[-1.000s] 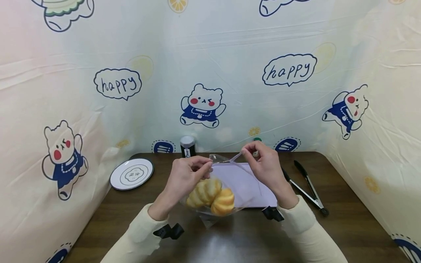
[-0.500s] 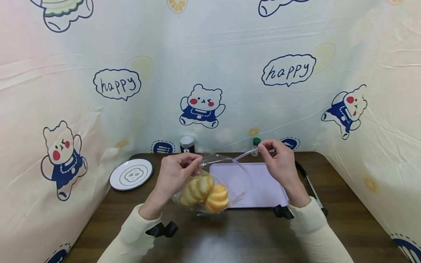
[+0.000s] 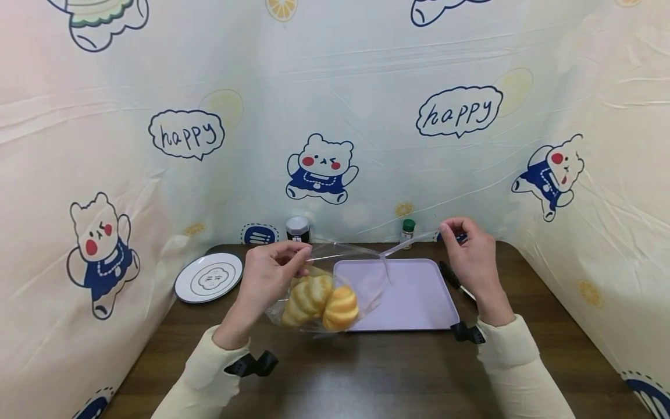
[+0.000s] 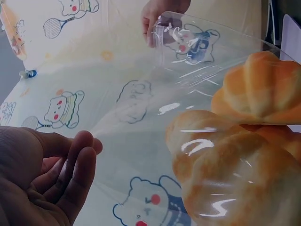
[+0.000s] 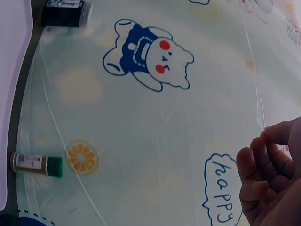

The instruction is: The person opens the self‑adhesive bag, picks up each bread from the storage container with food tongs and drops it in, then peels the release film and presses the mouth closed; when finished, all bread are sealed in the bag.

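A clear plastic bag [image 3: 369, 291] hangs above the table between my hands. Inside it are bread rolls with ridged tops, a pale one [image 3: 309, 299] and a more golden one [image 3: 341, 308]. My left hand [image 3: 272, 270] pinches the bag's upper left edge between thumb and fingers. My right hand [image 3: 473, 256] is raised to the right, where it pinches the end of a narrow translucent strip [image 3: 410, 241]. That strip runs down to the bag's upper right corner. In the left wrist view the rolls [image 4: 235, 174] show through the shiny film, close to the left hand [image 4: 56, 174].
Behind the bag lies a lilac tray [image 3: 413, 297]. A white plate [image 3: 209, 278] is at the left. A dark jar [image 3: 298, 230] and a green-capped bottle [image 3: 407, 233] stand at the back. Tongs [image 3: 454, 276] lie right of the tray, partly hidden by my right hand.
My right hand has moved right and slightly up, drawing the strip out longer. My left hand and the bag have shifted left, uncovering more of the tray.
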Demonstrator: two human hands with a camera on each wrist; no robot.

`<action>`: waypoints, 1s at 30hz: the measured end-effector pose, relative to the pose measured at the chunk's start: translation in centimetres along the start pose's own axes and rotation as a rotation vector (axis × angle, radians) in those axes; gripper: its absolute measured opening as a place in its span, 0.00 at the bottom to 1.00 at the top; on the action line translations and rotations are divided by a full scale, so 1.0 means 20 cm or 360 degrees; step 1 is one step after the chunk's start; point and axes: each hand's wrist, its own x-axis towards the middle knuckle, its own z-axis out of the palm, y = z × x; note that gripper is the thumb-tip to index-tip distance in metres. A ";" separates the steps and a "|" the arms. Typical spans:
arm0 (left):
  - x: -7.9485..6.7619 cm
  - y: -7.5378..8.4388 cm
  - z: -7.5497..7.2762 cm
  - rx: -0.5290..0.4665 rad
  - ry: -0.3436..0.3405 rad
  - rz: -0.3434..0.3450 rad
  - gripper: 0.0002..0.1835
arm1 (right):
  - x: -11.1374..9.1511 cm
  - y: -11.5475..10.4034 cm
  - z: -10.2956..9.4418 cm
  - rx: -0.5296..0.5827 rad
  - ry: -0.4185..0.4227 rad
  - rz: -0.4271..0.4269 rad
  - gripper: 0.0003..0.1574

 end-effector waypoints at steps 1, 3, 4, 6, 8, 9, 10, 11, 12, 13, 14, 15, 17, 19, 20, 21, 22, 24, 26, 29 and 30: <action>0.00 0.00 0.00 0.0006 0.0004 0.0000 0.07 | 0.00 0.01 -0.01 -0.0008 0.0006 0.0014 0.16; 0.00 -0.01 -0.01 0.0023 0.0013 0.0007 0.07 | 0.00 0.03 -0.03 -0.0028 0.0024 0.0031 0.17; 0.00 -0.01 -0.01 0.0007 0.0016 0.0015 0.07 | 0.01 0.04 -0.03 -0.0033 0.0038 0.0040 0.17; 0.00 -0.01 -0.02 -0.0001 0.0026 0.0026 0.07 | 0.01 0.07 -0.05 -0.0043 0.0074 0.0051 0.16; 0.00 -0.02 -0.03 -0.0005 0.0035 0.0023 0.07 | 0.02 0.09 -0.06 -0.0053 0.0106 0.0073 0.16; 0.00 -0.02 -0.03 -0.0008 0.0042 0.0020 0.07 | 0.02 0.09 -0.07 -0.0059 0.0118 0.0088 0.16; 0.00 -0.02 -0.04 -0.0007 0.0048 0.0015 0.07 | 0.02 0.10 -0.08 -0.0067 0.0125 0.0110 0.16; 0.00 -0.02 -0.04 0.0003 0.0053 0.0008 0.07 | 0.02 0.11 -0.09 -0.0072 0.0129 0.0134 0.17; 0.00 -0.02 -0.05 0.0004 0.0054 -0.0003 0.07 | 0.02 0.12 -0.10 -0.0081 0.0134 0.0155 0.17; 0.00 -0.02 -0.05 0.0001 0.0058 -0.0011 0.08 | 0.02 0.12 -0.10 -0.0091 0.0138 0.0174 0.18; 0.00 -0.02 -0.05 -0.0001 0.0060 -0.0015 0.08 | 0.02 0.13 -0.11 -0.0101 0.0139 0.0196 0.18; 0.00 -0.02 -0.06 -0.0001 0.0063 -0.0019 0.08 | 0.02 0.13 -0.12 -0.0108 0.0141 0.0216 0.18; 0.00 -0.02 -0.07 0.0003 0.0072 -0.0026 0.08 | 0.02 0.15 -0.13 -0.0114 0.0143 0.0254 0.19; 0.00 -0.02 -0.07 0.0018 0.0086 -0.0029 0.08 | 0.03 0.16 -0.14 -0.0116 0.0152 0.0287 0.20; 0.00 -0.02 -0.08 0.0025 0.0095 -0.0028 0.08 | 0.03 0.17 -0.15 -0.0105 0.0151 0.0312 0.21; 0.00 -0.02 -0.08 0.0033 0.0107 -0.0030 0.08 | 0.03 0.17 -0.15 -0.0097 0.0149 0.0335 0.21; 0.00 -0.01 -0.08 0.0037 0.0117 -0.0030 0.08 | 0.03 0.18 -0.16 -0.0096 0.0147 0.0357 0.22; 0.00 -0.01 -0.09 0.0046 0.0131 -0.0032 0.08 | 0.03 0.20 -0.17 -0.0092 0.0150 0.0388 0.23; 0.00 -0.01 -0.09 0.0051 0.0143 -0.0031 0.08 | 0.03 0.21 -0.18 -0.0086 0.0159 0.0397 0.22; 0.01 -0.02 -0.10 0.0064 0.0150 -0.0030 0.09 | 0.03 0.23 -0.18 -0.0094 0.0183 0.0391 0.21; 0.01 -0.02 -0.10 0.0062 0.0154 -0.0027 0.09 | 0.04 0.23 -0.19 -0.0095 0.0189 0.0399 0.21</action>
